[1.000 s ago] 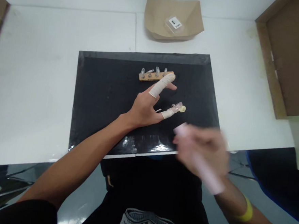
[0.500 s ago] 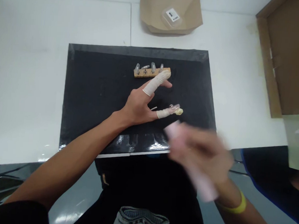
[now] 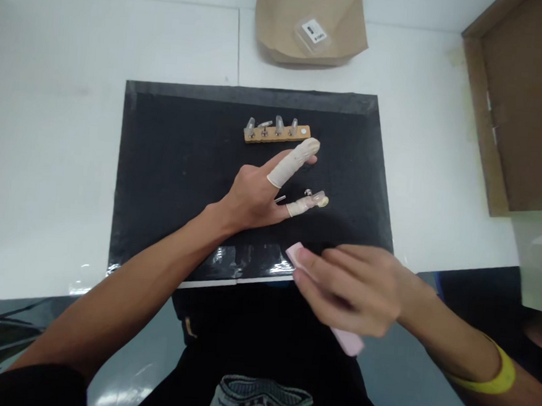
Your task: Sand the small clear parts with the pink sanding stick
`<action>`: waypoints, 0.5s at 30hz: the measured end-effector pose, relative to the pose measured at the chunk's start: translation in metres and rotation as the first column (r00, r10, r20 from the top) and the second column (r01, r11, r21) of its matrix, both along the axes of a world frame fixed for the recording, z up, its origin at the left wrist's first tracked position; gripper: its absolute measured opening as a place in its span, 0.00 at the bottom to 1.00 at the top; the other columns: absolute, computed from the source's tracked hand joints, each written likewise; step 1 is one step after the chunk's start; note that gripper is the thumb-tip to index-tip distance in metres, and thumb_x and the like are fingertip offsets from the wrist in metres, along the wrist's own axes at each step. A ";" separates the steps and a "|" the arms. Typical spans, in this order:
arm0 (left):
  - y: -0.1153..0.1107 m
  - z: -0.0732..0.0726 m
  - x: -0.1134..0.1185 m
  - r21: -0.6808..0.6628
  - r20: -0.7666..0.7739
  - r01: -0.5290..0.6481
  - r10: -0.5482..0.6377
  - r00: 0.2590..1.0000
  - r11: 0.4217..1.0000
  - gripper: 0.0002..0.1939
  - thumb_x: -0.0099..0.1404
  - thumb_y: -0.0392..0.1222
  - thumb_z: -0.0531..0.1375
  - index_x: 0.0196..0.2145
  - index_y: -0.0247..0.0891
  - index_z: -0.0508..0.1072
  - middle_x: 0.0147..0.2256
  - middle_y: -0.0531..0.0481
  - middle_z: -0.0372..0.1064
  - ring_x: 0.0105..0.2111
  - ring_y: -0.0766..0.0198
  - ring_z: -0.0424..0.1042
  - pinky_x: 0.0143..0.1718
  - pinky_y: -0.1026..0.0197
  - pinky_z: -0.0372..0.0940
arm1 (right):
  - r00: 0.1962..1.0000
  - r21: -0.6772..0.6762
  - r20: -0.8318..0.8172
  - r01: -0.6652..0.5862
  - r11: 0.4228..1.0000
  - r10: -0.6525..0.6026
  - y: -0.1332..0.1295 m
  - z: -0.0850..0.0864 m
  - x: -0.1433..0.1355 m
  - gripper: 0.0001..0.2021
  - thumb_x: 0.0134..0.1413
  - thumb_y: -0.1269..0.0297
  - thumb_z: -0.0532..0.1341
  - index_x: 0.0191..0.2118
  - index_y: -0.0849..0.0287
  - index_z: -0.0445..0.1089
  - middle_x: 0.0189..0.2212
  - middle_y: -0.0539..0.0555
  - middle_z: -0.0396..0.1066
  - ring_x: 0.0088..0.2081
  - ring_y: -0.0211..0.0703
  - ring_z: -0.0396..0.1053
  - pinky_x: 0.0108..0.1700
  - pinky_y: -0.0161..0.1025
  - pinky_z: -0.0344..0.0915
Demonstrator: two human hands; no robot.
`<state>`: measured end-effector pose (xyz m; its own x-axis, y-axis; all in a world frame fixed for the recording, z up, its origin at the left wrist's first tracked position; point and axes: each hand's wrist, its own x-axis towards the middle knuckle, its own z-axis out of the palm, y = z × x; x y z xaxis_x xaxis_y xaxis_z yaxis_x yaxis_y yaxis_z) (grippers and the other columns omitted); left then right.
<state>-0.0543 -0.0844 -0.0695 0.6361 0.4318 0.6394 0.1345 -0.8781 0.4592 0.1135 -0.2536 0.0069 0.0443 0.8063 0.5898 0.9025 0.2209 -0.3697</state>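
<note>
My left hand is over the black mat, its index finger and thumb stretched apart. Pale finger cots cover both. A clear false nail lies against the thumb tip, beside a small round metal piece; whether it is fixed to the thumb I cannot tell. A thin metal rod shows by the thumb's base. Nearer the mat's front edge, my right hand is closed round a long pink nail file, whose ends stick out on both sides of the fingers.
Beyond the left hand stands a wooden strip with several clear false nails on small metal stands. A brown paper tray at the back holds a clear plastic box with a label. A cardboard box is at the right.
My right hand has moved slightly down with the nail file, and its blur has lessened. The left index finger has shifted a little right and nearer, uncovering the strip's right end.
</note>
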 end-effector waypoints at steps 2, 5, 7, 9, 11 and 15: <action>0.000 0.000 0.000 -0.005 -0.008 -0.001 0.001 1.000 1.000 0.42 0.73 0.58 0.64 0.76 0.46 0.52 0.55 0.44 0.80 0.31 0.67 0.79 0.28 0.65 0.69 | 0.997 0.056 -0.078 0.013 0.998 -0.009 0.001 -0.004 0.000 0.20 0.71 0.47 0.62 0.42 0.63 0.76 0.33 0.49 0.76 0.28 0.34 0.73 0.29 0.34 0.75; -0.001 0.001 -0.001 -0.072 -0.048 -0.024 0.020 0.999 0.997 0.43 0.72 0.58 0.65 0.75 0.45 0.53 0.56 0.44 0.79 0.38 0.63 0.82 0.33 0.65 0.74 | 0.978 0.102 -0.208 0.059 0.993 -0.036 -0.002 -0.008 -0.003 0.16 0.72 0.50 0.62 0.45 0.60 0.76 0.38 0.51 0.77 0.33 0.36 0.75 0.33 0.35 0.77; -0.002 0.002 -0.002 -0.125 -0.044 -0.038 0.033 0.999 0.991 0.42 0.71 0.58 0.65 0.75 0.44 0.54 0.57 0.44 0.79 0.47 0.59 0.82 0.37 0.64 0.76 | 0.965 0.084 -0.260 0.052 0.995 -0.029 -0.008 -0.009 -0.005 0.14 0.72 0.53 0.64 0.43 0.60 0.75 0.33 0.49 0.76 0.28 0.33 0.73 0.29 0.31 0.73; -0.003 0.003 -0.002 -0.159 -0.032 -0.027 0.023 0.999 0.987 0.42 0.71 0.57 0.66 0.74 0.44 0.55 0.57 0.45 0.78 0.52 0.57 0.80 0.39 0.63 0.78 | 0.957 0.063 -0.289 0.041 0.997 -0.021 -0.015 -0.011 -0.009 0.14 0.72 0.54 0.64 0.41 0.61 0.75 0.31 0.47 0.75 0.25 0.30 0.70 0.25 0.28 0.70; -0.002 0.003 -0.002 -0.174 -0.035 -0.016 0.010 0.999 0.985 0.42 0.70 0.55 0.67 0.75 0.45 0.55 0.57 0.45 0.78 0.53 0.56 0.80 0.40 0.62 0.78 | 0.946 0.107 -0.319 0.102 0.989 -0.063 -0.018 -0.015 -0.018 0.10 0.72 0.59 0.65 0.42 0.62 0.75 0.33 0.48 0.75 0.26 0.30 0.71 0.25 0.27 0.70; 0.000 0.001 -0.002 -0.214 -0.038 -0.016 0.008 0.999 0.977 0.45 0.69 0.59 0.67 0.75 0.50 0.53 0.58 0.46 0.77 0.46 0.57 0.82 0.36 0.62 0.77 | 0.944 0.100 -0.319 0.121 0.988 -0.083 -0.007 -0.028 -0.045 0.15 0.72 0.57 0.64 0.35 0.61 0.74 0.26 0.46 0.73 0.23 0.32 0.70 0.25 0.29 0.72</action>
<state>-0.0566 -0.0845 -0.0682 0.6515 0.5638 0.5076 0.1642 -0.7581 0.6312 0.0686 -0.2607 -0.0216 0.3206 0.7143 0.6221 0.7650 0.1920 -0.6147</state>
